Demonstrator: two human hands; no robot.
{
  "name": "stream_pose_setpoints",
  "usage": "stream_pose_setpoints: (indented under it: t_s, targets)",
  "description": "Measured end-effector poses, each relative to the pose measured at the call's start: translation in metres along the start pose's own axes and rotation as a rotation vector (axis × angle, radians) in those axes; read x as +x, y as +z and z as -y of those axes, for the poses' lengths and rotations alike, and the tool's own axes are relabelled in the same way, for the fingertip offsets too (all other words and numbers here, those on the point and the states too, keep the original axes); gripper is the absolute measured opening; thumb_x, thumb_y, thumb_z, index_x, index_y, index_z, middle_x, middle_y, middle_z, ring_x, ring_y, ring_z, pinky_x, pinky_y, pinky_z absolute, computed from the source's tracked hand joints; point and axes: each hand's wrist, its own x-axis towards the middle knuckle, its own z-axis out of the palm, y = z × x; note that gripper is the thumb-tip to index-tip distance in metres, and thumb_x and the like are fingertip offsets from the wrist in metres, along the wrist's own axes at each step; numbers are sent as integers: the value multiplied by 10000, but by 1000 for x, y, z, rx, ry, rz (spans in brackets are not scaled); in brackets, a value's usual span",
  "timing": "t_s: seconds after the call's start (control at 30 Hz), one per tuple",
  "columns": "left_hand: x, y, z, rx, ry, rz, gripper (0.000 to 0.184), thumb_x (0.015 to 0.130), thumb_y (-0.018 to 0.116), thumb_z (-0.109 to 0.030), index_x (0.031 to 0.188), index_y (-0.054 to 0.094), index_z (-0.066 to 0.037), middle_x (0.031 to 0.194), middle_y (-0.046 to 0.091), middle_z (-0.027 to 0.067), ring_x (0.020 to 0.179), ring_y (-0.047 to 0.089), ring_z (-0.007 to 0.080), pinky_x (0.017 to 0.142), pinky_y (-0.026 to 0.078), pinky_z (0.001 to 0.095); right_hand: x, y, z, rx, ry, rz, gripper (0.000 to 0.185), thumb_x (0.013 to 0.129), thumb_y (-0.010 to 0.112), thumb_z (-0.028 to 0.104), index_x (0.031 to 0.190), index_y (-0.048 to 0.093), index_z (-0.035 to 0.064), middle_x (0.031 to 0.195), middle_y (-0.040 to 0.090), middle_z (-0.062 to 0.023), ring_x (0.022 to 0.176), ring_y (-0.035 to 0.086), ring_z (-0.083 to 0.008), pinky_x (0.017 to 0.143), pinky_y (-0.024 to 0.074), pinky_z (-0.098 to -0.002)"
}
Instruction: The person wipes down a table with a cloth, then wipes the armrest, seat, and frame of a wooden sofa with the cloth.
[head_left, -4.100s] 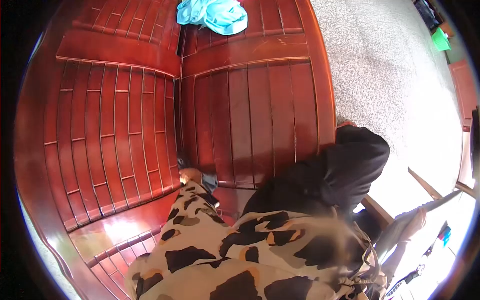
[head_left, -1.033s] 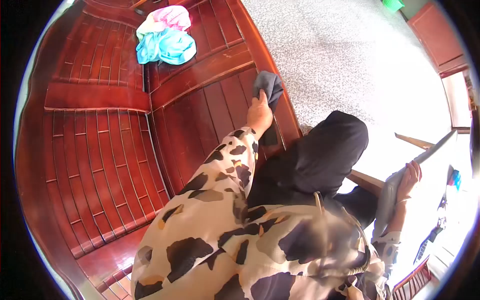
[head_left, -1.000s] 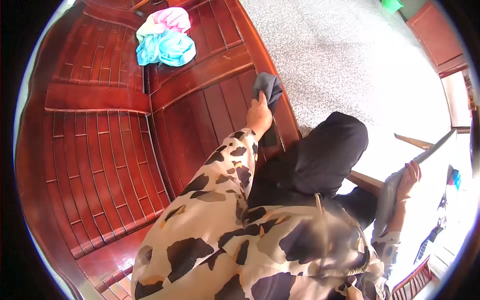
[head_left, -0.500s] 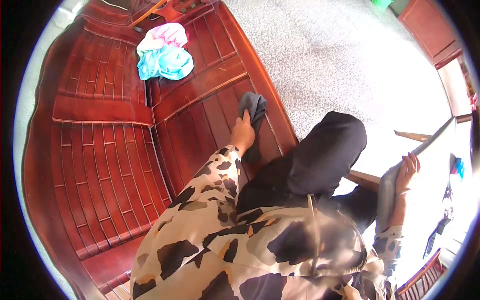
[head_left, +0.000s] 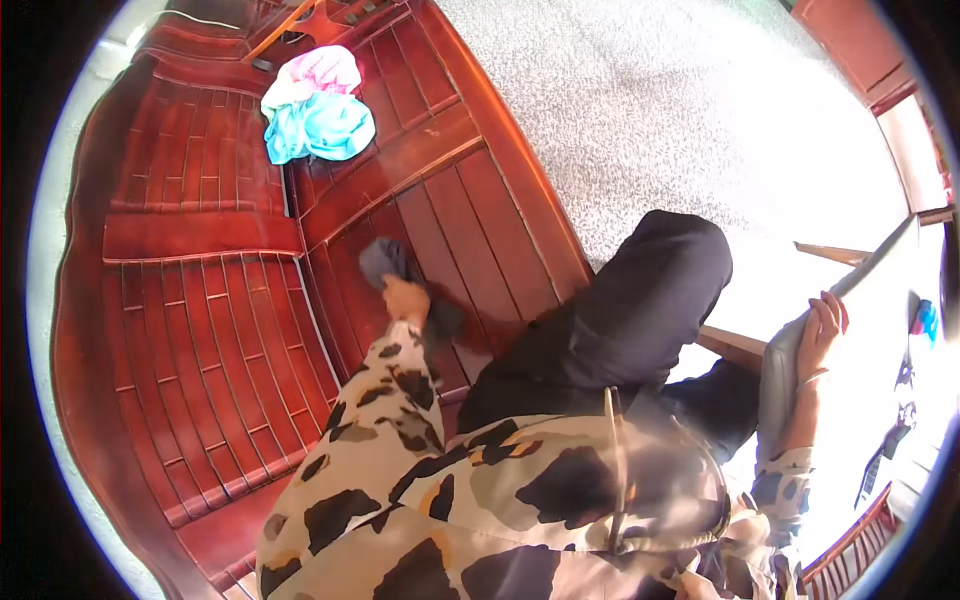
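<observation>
My left hand [head_left: 405, 298] is closed on a dark grey cloth [head_left: 385, 262] and presses it against the slatted seat of a red-brown wooden bench [head_left: 485, 235], near the backrest. Part of the cloth trails beside the wrist; the hand is slightly blurred. My right hand [head_left: 820, 335] lies with stretched fingers on the grey edge of a bright, pale surface [head_left: 868, 350] at the right. A crumpled light blue and pink cloth [head_left: 320, 125] rests farther along the bench seat.
My bent knee in black trousers [head_left: 665, 270] sits at the bench's front edge. Beyond is the speckled floor [head_left: 610, 110]. A reddish cabinet [head_left: 855, 45] stands at the upper right, a slatted wooden chair [head_left: 850, 550] at the lower right.
My left hand has moved the grey cloth from the seat's front edge back toward the backrest. My right hand stays on the grey edge. The view has shifted slightly.
</observation>
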Motion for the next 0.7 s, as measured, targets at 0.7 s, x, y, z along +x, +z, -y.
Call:
stream_pose_setpoints:
  t_s: [0.7]
  targets:
    - [-27,-2,-221,-120,1097,505,256,865,456,-188,1088,583,-183,800,554,148,743,592,337,629,466,424,-4,-4,1,-38,48,64,251,856,406,69,939,624,-25,1151,560,-139,1181,404,-316,1016,298,-423]
